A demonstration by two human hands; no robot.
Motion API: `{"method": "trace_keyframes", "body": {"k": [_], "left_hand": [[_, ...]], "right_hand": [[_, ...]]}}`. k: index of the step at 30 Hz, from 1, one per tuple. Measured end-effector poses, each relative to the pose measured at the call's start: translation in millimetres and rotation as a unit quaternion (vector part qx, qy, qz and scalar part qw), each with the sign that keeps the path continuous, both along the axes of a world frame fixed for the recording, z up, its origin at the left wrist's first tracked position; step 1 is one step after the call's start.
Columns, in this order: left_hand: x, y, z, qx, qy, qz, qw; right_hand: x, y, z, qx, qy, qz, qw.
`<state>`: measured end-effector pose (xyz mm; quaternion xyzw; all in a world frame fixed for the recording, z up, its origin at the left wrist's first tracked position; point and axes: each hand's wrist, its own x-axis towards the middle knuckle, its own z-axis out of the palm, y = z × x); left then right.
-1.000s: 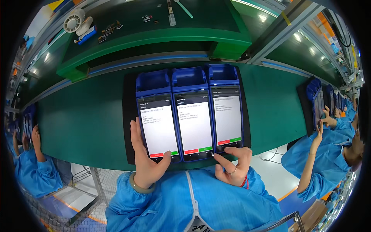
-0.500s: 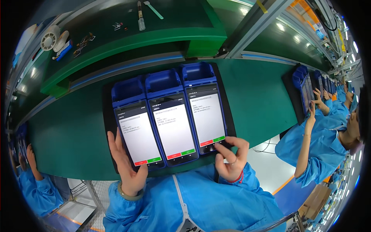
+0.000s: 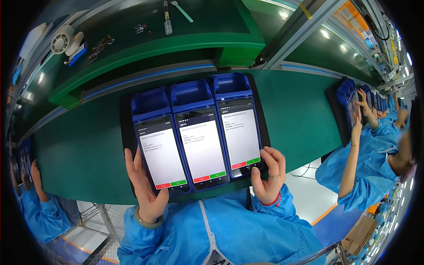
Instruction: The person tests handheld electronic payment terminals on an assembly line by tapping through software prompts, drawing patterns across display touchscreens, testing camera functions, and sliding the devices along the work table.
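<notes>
Three blue handheld payment terminals stand side by side on a black pad [image 3: 127,132], all with lit white screens bearing a red and a green button at the bottom. My left hand [image 3: 148,192] lies along the left terminal [image 3: 163,154], fingers stretched up its side and thumb at its lower edge. The middle terminal [image 3: 201,150] has neither hand on it. At the lower right corner of the right terminal [image 3: 238,137] is my right hand [image 3: 270,179], its fingers bent and apart and its thumb just below the screen. Whether that thumb touches the casing I cannot tell.
A raised green shelf [image 3: 154,55] behind the green bench [image 3: 287,119] holds a small white fan [image 3: 62,39], a pen-like tool [image 3: 167,20], a pale green stick [image 3: 182,11] and small loose parts. A co-worker [image 3: 371,163] handles similar terminals on the right; another person's hand [image 3: 37,176] is at far left.
My right index finger has lifted off the bottom of the right terminal, and the hand has shifted right to its corner. My left hand stays in place. The view has shifted slightly.
</notes>
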<state>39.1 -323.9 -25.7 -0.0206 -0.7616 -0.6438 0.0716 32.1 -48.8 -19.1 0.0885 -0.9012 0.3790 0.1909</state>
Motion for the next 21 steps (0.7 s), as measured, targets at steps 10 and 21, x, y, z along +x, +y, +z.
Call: {"method": "trace_keyframes", "body": {"k": [10, 21], "left_hand": [[0, -4, 5, 0.030, 0.006, -0.045, 0.999], [-16, -4, 9, 0.046, -0.014, 0.003, 0.999]], "right_hand": [[2, -11, -1, 0.095, -0.032, 0.079, 0.992], [9, -25, -14, 0.041, -0.038, 0.042, 0.998]]}}
